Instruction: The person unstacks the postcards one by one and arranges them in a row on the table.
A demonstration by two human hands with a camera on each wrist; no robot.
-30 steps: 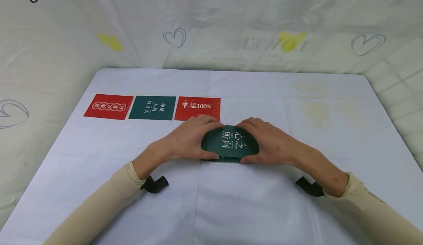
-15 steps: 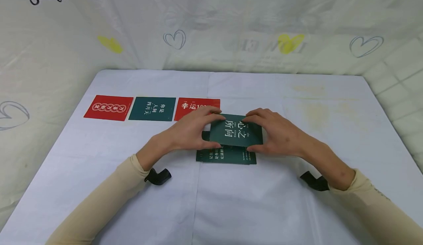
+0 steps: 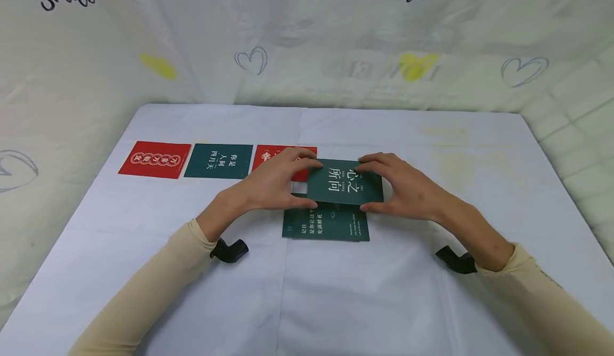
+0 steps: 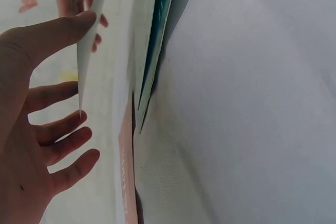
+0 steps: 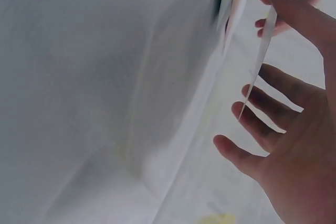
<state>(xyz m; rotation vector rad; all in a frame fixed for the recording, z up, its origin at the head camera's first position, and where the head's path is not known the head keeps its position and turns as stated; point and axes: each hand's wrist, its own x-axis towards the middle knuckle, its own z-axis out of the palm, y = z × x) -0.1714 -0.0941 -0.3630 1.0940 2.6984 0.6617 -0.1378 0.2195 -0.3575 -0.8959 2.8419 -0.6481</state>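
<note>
A dark green card (image 3: pixel 342 185) with white Chinese characters is held up over the table by both hands. My left hand (image 3: pixel 273 183) pinches its left end, thumb at the near edge and fingers at the far edge. My right hand (image 3: pixel 408 191) grips the right end the same way. Seen edge-on in the left wrist view, the thin card (image 4: pixel 86 51) stands apart from the pile. Below it lies a small stack of green cards (image 3: pixel 336 228), its far part hidden by the held card. A red card (image 3: pixel 264 154) lies partly behind my left hand.
Left of that red card, a green card (image 3: pixel 218 161) and another red card (image 3: pixel 154 160) lie in a row on the white-covered table (image 3: pixel 230 302). A pale curtain (image 3: pixel 307 15) printed with hearts hangs behind. Black wrist mounts (image 3: pixel 230 250) sit under both forearms.
Both hands have lifted the top green card off the stack and carried it away from the body and slightly right, uncovering the lettered card beneath. The row of cards stays put.
</note>
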